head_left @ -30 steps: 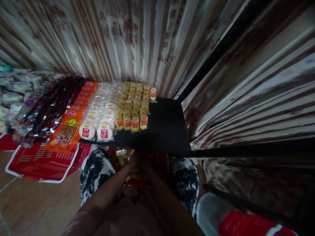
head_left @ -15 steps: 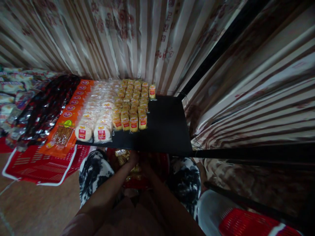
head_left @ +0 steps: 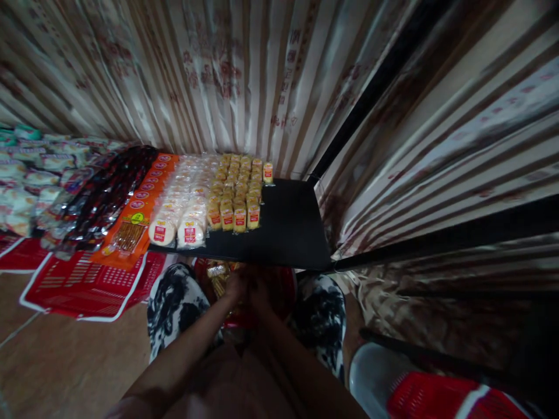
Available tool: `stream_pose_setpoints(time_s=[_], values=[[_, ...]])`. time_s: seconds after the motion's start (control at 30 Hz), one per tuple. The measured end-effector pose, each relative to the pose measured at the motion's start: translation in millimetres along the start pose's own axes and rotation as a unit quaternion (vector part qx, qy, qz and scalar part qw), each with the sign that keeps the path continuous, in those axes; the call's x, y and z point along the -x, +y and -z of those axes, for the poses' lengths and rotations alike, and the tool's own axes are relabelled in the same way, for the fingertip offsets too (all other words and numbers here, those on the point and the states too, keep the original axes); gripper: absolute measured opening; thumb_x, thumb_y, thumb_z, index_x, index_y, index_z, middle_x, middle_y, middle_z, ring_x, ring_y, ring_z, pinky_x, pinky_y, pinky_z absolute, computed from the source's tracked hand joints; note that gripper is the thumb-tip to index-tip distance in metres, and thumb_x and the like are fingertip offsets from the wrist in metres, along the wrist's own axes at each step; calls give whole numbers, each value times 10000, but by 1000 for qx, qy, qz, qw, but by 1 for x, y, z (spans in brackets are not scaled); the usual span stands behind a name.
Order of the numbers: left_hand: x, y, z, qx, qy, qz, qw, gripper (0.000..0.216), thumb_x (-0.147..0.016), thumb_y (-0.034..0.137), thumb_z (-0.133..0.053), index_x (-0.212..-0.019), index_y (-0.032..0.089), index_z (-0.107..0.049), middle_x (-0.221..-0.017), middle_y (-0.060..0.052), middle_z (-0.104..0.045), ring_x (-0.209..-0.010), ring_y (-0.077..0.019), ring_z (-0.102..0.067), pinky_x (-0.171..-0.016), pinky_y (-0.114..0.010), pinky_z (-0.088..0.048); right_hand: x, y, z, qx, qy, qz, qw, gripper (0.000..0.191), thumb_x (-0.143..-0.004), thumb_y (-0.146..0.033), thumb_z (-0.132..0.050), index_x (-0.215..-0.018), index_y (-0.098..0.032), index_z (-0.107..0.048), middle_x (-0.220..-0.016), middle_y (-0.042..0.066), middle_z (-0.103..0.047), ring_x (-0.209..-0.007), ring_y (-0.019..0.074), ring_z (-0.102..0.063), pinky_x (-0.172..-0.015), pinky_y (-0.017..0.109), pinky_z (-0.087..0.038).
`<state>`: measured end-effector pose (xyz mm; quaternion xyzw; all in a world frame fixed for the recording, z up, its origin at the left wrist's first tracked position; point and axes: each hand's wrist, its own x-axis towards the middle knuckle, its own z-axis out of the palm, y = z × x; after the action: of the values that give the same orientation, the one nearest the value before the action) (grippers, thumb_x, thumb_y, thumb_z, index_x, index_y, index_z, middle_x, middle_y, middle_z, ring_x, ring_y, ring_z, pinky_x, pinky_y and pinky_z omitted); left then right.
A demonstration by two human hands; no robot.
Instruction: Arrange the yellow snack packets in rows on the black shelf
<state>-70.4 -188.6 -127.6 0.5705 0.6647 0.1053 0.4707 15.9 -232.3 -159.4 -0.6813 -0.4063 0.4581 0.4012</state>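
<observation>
- one left hand [head_left: 236,286] and one right hand [head_left: 258,291] are coming close together, down at a red basket [head_left: 286,288] between the knees.
- shadow is hiding the fingers, so i cannot tell whether either hand is holding something or how widely it is opening.
- some gold packets [head_left: 217,272] are lying in that basket, just to the left of the left hand and catching a little light.
- a black shelf [head_left: 292,218] is standing just beyond both hands, its near edge running across the far part of the basket.
- many yellow cakes [head_left: 239,216] in clear wrappers are standing in rows on the shelf, straight ahead of the hands; one single cake [head_left: 268,172] is sitting at the far right end of the back row.
- white round crackers [head_left: 191,231] are lining up ahead and to the left of the hands, with an orange bag [head_left: 137,203], dark red packs [head_left: 116,189] and white packets [head_left: 26,174] following farther left.
- black-and-white trousers [head_left: 177,308] are showing on either side of the hands.
- another basket [head_left: 82,285], red with a white handle, is resting well to the left of the hands.
- a striped curtain [head_left: 213,70] is hanging behind the shelf, beyond the hands.
</observation>
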Motion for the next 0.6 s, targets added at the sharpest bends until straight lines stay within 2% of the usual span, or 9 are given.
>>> stream_pose_setpoints(time_s=[0.17, 0.3, 0.43, 0.6], values=[[19, -2, 8, 42, 41, -2, 998, 203, -730, 92, -480, -879, 129, -614, -910, -84, -674, -848, -158, -621, -757, -254, -457, 24, -27, 10, 47, 21, 25, 998, 369, -720, -182, -457, -1056, -181, -609, -1133, 95, -627, -1088, 219, -556, -996, 399, -378], [35, 3, 19, 72, 52, -12, 996, 76, -744, 197, -537, -792, 158, -583, -778, -27, -656, -755, -140, -611, -686, -235, -462, 41, -51, 25, 45, 23, 90, 995, 292, -759, -203, -441, -998, -201, -609, -1063, 67, -653, -1026, 200, -581, -966, 377, -406], [52, 22, 32, 129, 69, -51, 988, 133, -733, 274, -575, -806, 171, -536, -736, 0, -621, -694, -125, -584, -652, -225, -459, 53, -72, 41, 40, 33, 125, 991, 275, -778, -244, -459, -1030, -211, -563, -1041, 59, -647, -995, 197, -595, -914, 354, -447], [74, 59, 42, 197, 91, -130, 967, 207, -749, 335, -560, -869, 173, -515, -781, -8, -612, -666, -112, -564, -611, -213, -448, 59, -93, 59, 8, 75, 154, 985, 363, -799, -293, -486, -1147, -188, -472, -1163, 107, -586, -1074, 200, -561, -930, 349, -442]])
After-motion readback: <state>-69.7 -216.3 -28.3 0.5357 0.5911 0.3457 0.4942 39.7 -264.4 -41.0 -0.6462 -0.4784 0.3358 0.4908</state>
